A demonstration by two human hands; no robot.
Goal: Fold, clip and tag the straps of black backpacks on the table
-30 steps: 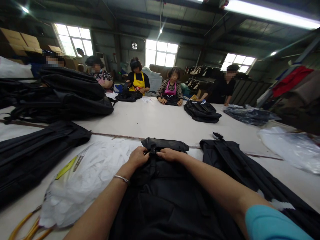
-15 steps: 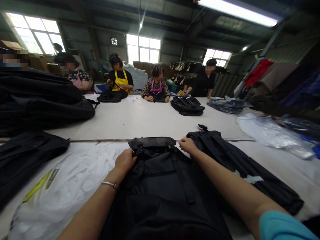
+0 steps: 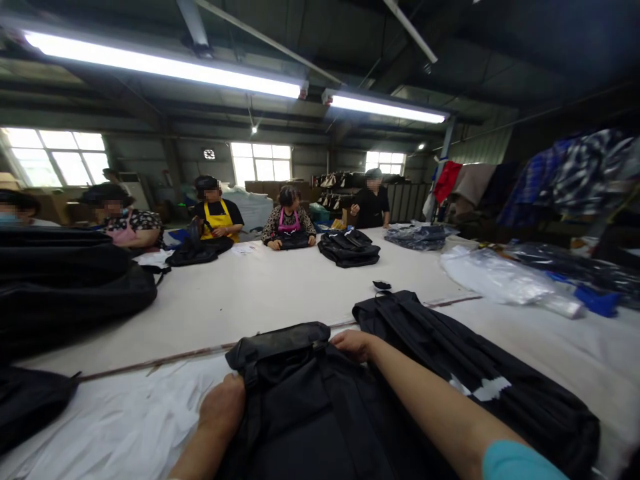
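Observation:
A black backpack (image 3: 300, 413) with a rolled top flap, straps and buckles lies before me on the table. My left hand (image 3: 223, 405) is closed on its left edge, just below the flap; the fingertips are hidden behind the fabric. At the upper right edge, my right hand (image 3: 354, 343) has its fingers bent round the fabric beside the flap's right end. Under my right forearm and beyond it lies a second black backpack (image 3: 450, 340), straps up, with pale tape-like pieces on it.
White plastic bags (image 3: 145, 407) lie left of the backpack. A large black bag pile (image 3: 70, 293) rises at the far left. Across the white table (image 3: 240, 293), several co-workers handle black bags; a bag stack (image 3: 349, 248) sits there. Clear plastic wrapping (image 3: 505, 277) lies at the right.
My view has tilted up and turned right. My right hand, earlier just off the flap's right end, has come down onto the backpack's edge. The left hand stays at the left edge.

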